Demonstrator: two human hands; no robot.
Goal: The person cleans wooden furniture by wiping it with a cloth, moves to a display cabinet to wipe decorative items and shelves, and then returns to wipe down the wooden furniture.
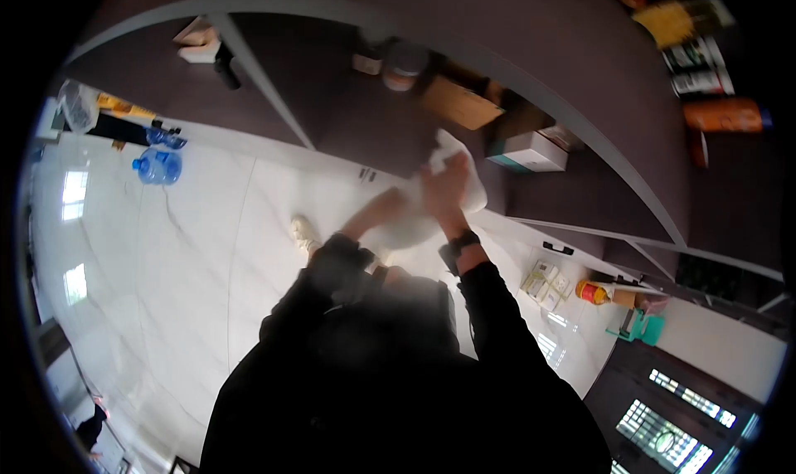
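Note:
A soft-looking white thing [474, 188], perhaps a plastic bag or a cloth, is at the front edge of the low shelf. My right hand [445, 185] is on it with the fingers bent round part of it, and white shows above and beside the fingers. Blur hides whether it is bag or cloth. My left hand [377, 213] is at its left side, close to a pale, smeared lower part of it. The left fingers are too blurred to make out. A dark band is on my right wrist.
The dark shelf [365, 134] holds a brown box [462, 102], a white box [535, 152] and a jar [405, 66]. Bottles and packets stand on the upper surface at right. On the floor are a blue water jug [157, 166] and stacked packages [545, 285].

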